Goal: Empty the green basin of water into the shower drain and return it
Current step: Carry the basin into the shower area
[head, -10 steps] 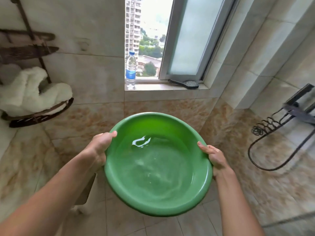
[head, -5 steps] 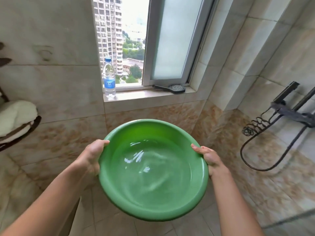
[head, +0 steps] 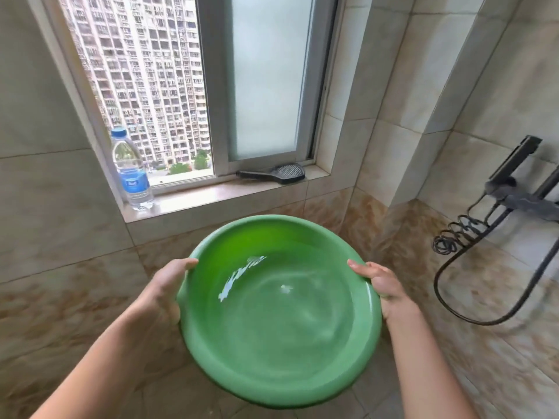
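Note:
A round green basin (head: 272,385) with rippling water in it is held in the air in front of me, roughly level, above the tiled floor. My left hand (head: 165,290) grips its left rim, thumb over the edge. My right hand (head: 385,287) grips the right rim the same way. The shower drain is not in view.
A window sill (head: 217,195) ahead holds a water bottle (head: 131,172) and a black shower head (head: 276,173). On the right wall hang a dark shower fitting (head: 520,192) and its looping hose (head: 453,285). A tiled corner column (head: 408,101) stands between window and shower fitting.
The view has swung to the right and slightly up: the towel rack at the left has left the frame and the window has shifted left. Both hands keep the same grip on the basin.

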The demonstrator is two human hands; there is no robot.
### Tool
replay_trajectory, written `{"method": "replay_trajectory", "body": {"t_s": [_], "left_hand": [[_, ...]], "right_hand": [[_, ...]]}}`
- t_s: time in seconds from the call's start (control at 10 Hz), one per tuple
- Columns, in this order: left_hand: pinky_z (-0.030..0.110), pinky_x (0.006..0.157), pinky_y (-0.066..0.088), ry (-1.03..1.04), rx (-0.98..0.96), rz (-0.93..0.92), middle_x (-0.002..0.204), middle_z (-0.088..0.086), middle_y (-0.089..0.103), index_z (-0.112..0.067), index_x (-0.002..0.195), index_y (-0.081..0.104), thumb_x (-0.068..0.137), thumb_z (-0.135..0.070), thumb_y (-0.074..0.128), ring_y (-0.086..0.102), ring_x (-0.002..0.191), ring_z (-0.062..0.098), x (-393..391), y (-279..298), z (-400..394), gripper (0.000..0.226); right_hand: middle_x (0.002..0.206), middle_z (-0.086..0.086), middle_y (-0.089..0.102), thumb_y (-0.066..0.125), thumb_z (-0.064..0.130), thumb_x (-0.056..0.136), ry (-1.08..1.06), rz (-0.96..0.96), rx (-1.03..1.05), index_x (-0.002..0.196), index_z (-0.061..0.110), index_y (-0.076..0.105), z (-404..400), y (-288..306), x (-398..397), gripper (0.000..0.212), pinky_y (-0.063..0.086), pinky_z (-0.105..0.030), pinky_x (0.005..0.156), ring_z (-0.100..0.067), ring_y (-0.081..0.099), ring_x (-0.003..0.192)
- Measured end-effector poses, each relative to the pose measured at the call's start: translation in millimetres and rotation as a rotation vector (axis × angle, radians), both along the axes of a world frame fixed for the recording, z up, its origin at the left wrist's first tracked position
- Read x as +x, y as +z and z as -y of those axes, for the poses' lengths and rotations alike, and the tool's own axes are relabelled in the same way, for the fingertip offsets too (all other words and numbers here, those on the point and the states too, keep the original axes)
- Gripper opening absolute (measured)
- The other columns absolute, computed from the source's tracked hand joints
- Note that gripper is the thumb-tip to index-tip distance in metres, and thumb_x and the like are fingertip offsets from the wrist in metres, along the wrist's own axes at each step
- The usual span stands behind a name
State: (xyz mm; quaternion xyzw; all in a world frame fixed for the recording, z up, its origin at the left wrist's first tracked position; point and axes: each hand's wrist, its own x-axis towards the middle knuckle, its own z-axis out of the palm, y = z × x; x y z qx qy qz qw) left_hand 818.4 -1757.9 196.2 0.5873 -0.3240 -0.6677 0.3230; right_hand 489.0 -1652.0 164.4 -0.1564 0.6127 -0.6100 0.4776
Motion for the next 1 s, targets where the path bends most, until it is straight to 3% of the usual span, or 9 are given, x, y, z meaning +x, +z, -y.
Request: {"method": "replay_trajectory", "body": {"t_s": [0.1,0.2,0.3,0.4,0.5,0.6,0.7,0.8,1.0], "left_hand": [[0.050,0.090,0.052,-0.029,-0.007,0.027,0.119,0.029,0.066,-0.002,0.128,0.059,0.091,-0.024,0.055,0.065,0.100,0.040,-25.5,-2.3,25.3,0.043],[0.052,0.091,0.053,-0.084,0.008,0.053,0.116,0.028,0.068,-0.003,0.125,0.060,0.089,-0.024,0.056,0.065,0.108,0.043,-51.4,-6.2,53.0,0.042],[0.042,0.078,0.055,-0.156,0.035,0.062,0.114,0.027,0.069,-0.002,0.123,0.062,0.089,-0.023,0.056,0.067,0.099,0.039,-74.9,-14.4,79.1,0.041],[0.038,0.070,0.053,-0.237,0.062,0.056,0.113,0.029,0.069,-0.001,0.121,0.063,0.088,-0.022,0.057,0.065,0.087,0.037,-93.5,-20.7,104.7,0.040],[0.041,0.071,0.054,-0.302,0.044,0.076,0.109,0.030,0.069,-0.002,0.118,0.063,0.086,-0.020,0.059,0.065,0.081,0.037,-111.6,-25.7,136.1,0.037],[0.045,0.076,0.056,-0.387,0.040,0.080,0.103,0.028,0.071,-0.003,0.114,0.065,0.083,-0.020,0.061,0.067,0.080,0.036,-131.4,-33.7,169.8,0.035],[0.055,0.091,0.054,-0.494,0.000,0.155,0.117,0.025,0.068,-0.003,0.119,0.064,0.081,-0.021,0.064,0.067,0.103,0.039,-151.8,-44.0,196.3,0.042],[0.057,0.098,0.050,-0.581,-0.024,0.204,0.126,0.025,0.064,-0.001,0.124,0.062,0.082,-0.021,0.066,0.062,0.115,0.041,-174.9,-57.8,217.2,0.048],[0.059,0.089,0.054,-0.553,0.029,0.215,0.113,0.025,0.070,-0.004,0.116,0.066,0.077,-0.024,0.069,0.068,0.102,0.042,-207.5,-87.2,223.2,0.044]], "right_hand": [[0.122,-0.042,0.056,0.072,0.000,0.077,-0.061,0.019,0.045,0.127,-0.023,0.043,12.1,-8.8,-24.9,0.062,0.048,-0.064,0.092,-0.042,0.065,0.089],[0.129,-0.037,0.054,0.076,0.002,0.075,-0.149,0.032,0.058,0.132,-0.004,0.044,22.6,-16.7,-46.2,0.066,0.046,-0.063,0.097,-0.048,0.060,0.110],[0.136,-0.035,0.049,0.077,0.003,0.076,-0.209,0.013,0.063,0.121,0.008,0.045,27.8,-23.2,-60.0,0.056,0.044,-0.062,0.100,-0.047,0.057,0.117],[0.142,-0.032,0.042,0.079,0.006,0.071,-0.283,0.027,0.054,0.137,0.006,0.039,30.9,-23.4,-63.5,0.077,0.043,-0.062,0.101,-0.043,0.055,0.117],[0.142,-0.030,0.043,0.078,0.008,0.072,-0.351,0.042,0.029,0.136,0.009,0.037,37.1,-23.3,-60.4,0.076,0.042,-0.060,0.103,-0.036,0.058,0.105],[0.132,-0.029,0.050,0.073,0.006,0.080,-0.451,0.033,0.056,0.140,-0.004,0.037,43.6,-33.1,-61.0,0.071,0.047,-0.053,0.098,-0.030,0.060,0.089],[0.087,-0.023,0.067,0.077,0.008,0.072,-0.520,-0.017,0.102,0.094,-0.003,0.058,43.9,-39.3,-60.2,0.031,0.053,-0.037,0.072,-0.026,0.065,0.063],[0.065,-0.012,0.068,0.077,0.006,0.074,-0.610,-0.044,0.136,0.069,0.008,0.051,43.8,-48.8,-66.4,0.027,0.052,-0.026,0.054,-0.021,0.063,0.049],[0.058,-0.006,0.071,0.080,0.006,0.071,-0.655,-0.032,0.161,0.070,0.007,0.055,45.4,-70.3,-90.3,0.025,0.052,-0.023,0.045,-0.018,0.066,0.047]]}}
